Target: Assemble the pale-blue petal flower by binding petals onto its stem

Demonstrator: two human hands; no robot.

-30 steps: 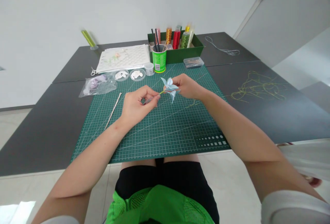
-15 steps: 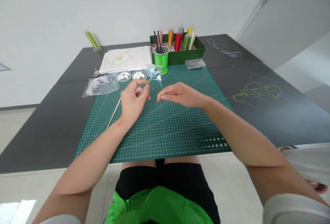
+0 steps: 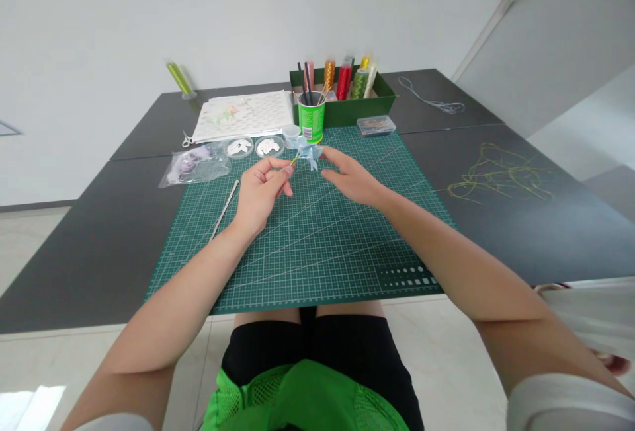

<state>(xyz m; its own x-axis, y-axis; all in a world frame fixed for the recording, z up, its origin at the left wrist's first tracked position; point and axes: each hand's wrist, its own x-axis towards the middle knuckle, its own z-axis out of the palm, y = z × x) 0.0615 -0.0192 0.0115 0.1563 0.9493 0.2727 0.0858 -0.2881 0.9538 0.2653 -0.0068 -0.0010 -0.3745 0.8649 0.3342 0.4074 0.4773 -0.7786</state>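
My left hand (image 3: 262,193) pinches the thin yellow-green stem of a pale blue artificial flower (image 3: 308,151) between thumb and fingertips. The flower's petals point away from that hand, over the green cutting mat (image 3: 317,246). My right hand (image 3: 350,176) is beside the petals, thumb and fingers apart; its fingertips are close to the right petal, and I cannot tell whether they touch it. Left of my left hand, a slim metal tool, perhaps tweezers (image 3: 225,209), lies on the mat.
Behind the hands stand a green can (image 3: 311,120) with sticks and a green box (image 3: 347,112) of thread spools. Dishes of white pieces (image 3: 239,147), a plastic bag (image 3: 196,163), white sheets (image 3: 243,116) and a clear case (image 3: 376,125) lie around. Yellow-green cord (image 3: 496,173) is at right.
My left hand has turned the flower so its petals now face right and show more fully. My right hand has shifted up toward the petals, and its fingers have spread.
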